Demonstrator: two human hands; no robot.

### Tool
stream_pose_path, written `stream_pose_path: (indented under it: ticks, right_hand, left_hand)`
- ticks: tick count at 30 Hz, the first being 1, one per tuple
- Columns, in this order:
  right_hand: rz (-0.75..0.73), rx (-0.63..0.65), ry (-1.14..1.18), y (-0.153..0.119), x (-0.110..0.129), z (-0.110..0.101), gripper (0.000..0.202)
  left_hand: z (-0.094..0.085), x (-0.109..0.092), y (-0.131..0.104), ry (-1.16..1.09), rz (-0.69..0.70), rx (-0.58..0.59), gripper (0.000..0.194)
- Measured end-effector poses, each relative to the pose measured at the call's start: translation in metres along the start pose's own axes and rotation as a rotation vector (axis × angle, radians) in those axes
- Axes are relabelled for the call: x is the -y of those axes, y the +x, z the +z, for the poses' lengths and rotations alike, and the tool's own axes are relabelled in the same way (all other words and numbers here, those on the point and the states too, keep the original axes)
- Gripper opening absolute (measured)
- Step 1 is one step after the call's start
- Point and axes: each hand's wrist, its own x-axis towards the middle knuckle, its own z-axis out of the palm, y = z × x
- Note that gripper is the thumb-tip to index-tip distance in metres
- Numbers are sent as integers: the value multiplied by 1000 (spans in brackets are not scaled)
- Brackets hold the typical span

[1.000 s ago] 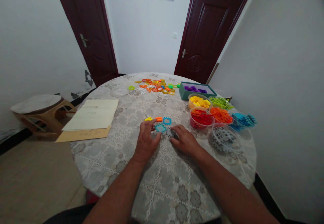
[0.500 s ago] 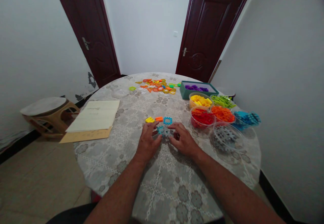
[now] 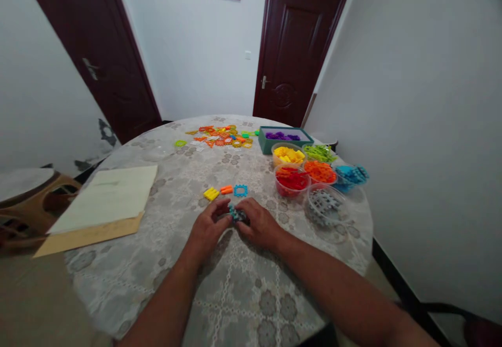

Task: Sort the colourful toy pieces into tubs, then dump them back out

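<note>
Near the middle of the round table, my left hand grips the left side of a small blue and grey plastic piece. My right hand has its thumb and fingers closed on the grey right side of the same piece, hiding part of it. Just beyond the hands lie a yellow piece, an orange piece and a blue square frame, side by side on the patterned tablecloth.
Tubs of yellow, red, orange, green and grey pieces stand at the right. Behind them is a green box with purple pieces. Paper sheets lie left; loose coloured pieces lie far back.
The view has turned to the right, so the table appears shifted left. The blue and grey parts, earlier flat between spread fingers, are now tilted and gripped by both hands.
</note>
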Motion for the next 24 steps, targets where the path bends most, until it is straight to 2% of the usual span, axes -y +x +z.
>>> stream_pose_path:
  ticks: [3, 6, 9, 13, 16, 19, 21, 24]
  right_hand:
    - [127, -56, 80, 3, -2, 0, 26]
    - [258, -81, 294, 4, -6, -2, 24]
    - [276, -38, 447, 4, -9, -5, 24]
    - [241, 48, 384, 6, -4, -22, 20]
    - [221, 50, 196, 5, 9, -54, 22]
    - [209, -38, -58, -5, 20, -101, 35]
    - [237, -122, -196, -17, 20, -135, 34]
    - [240, -176, -379, -41, 10, -179, 30]
  left_hand:
    - [2, -1, 2, 59, 24, -6, 55]
    - [4, -4, 2, 139, 53, -63, 54]
    - [3, -8, 2, 163, 30, -26, 48]
    - [0, -17, 0, 131, -37, 27, 41]
    - [1, -24, -4, 70, -60, 22, 42]
    - [4, -27, -6, 32, -60, 1, 40]
    - [5, -25, -5, 10, -61, -7, 40]
    - [6, -19, -3, -5, -48, -5, 40]
